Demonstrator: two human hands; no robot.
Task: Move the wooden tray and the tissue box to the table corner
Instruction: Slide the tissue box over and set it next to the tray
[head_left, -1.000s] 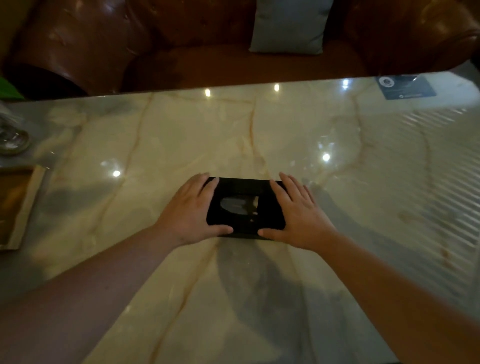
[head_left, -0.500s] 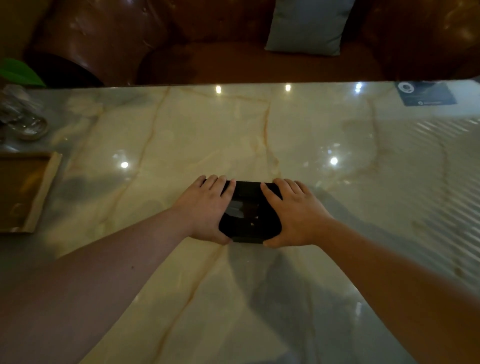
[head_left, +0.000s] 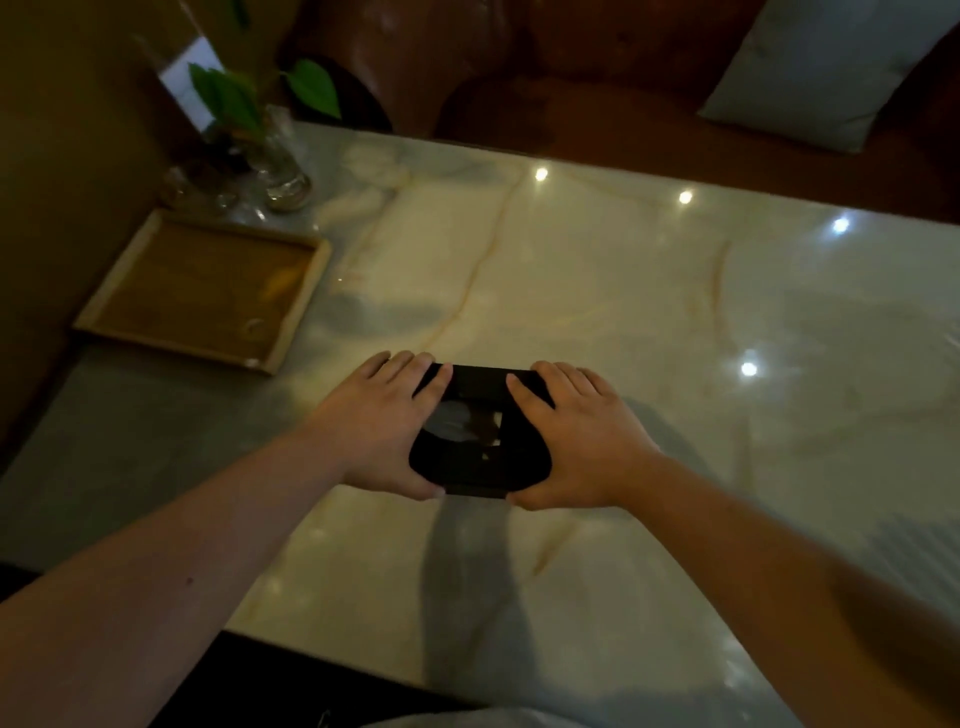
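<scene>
Dim marble table (head_left: 597, 291), both hands (head_left: 382, 423) (head_left: 582, 441) clasping black tissue box (head_left: 480, 462), its sides hidden, wooden tray (head_left: 208, 291) left

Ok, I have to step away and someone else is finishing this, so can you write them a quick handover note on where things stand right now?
Left hand: clamped on the left side of the black tissue box.
Right hand: clamped on the box's right side. The two-handed grip looks firm.
Tissue box: near the middle of the marble table; whether it is lifted or resting on it is unclear.
Wooden tray: already by the far-left corner, beside the glass vase with the plant, apparently done.
Left to do: carry the box to that corner, probably beside the tray, and let go.
</scene>
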